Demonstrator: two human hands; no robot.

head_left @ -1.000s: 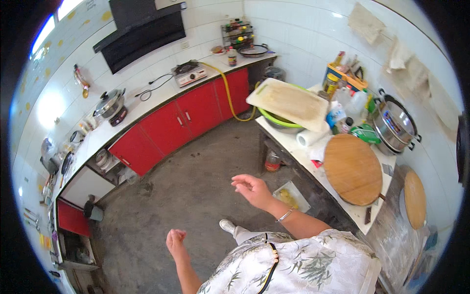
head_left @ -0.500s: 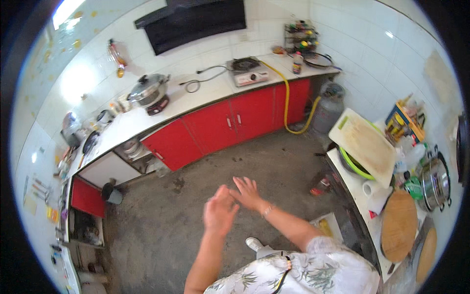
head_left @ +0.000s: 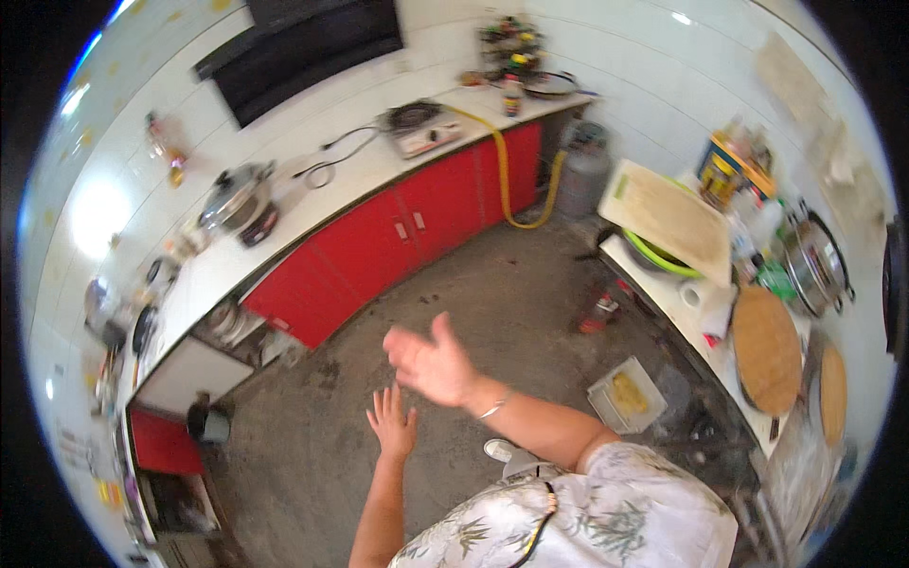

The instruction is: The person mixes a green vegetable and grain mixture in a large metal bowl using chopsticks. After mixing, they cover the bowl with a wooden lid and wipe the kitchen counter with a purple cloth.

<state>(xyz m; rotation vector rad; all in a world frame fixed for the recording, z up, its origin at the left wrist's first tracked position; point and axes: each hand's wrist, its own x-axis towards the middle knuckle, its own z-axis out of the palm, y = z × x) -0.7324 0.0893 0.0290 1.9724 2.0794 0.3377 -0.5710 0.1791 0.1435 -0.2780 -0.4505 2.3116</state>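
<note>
Somewhat blurred, the right hand (head_left: 437, 367) and left hand (head_left: 394, 428) are outspread, both empty.

At the upper left of the frame, a lidded pot (head_left: 237, 201) stands on the white tabletop (head_left: 331, 201). Upper centre, a yellow hose (head_left: 505, 180) runs from a gas stove (head_left: 417, 131) towards a grey cylinder (head_left: 584, 172). At the right, a cutting board (head_left: 668, 220) lies across a green-rimmed bowl (head_left: 653, 257), above a round wooden board (head_left: 767, 348).
</note>
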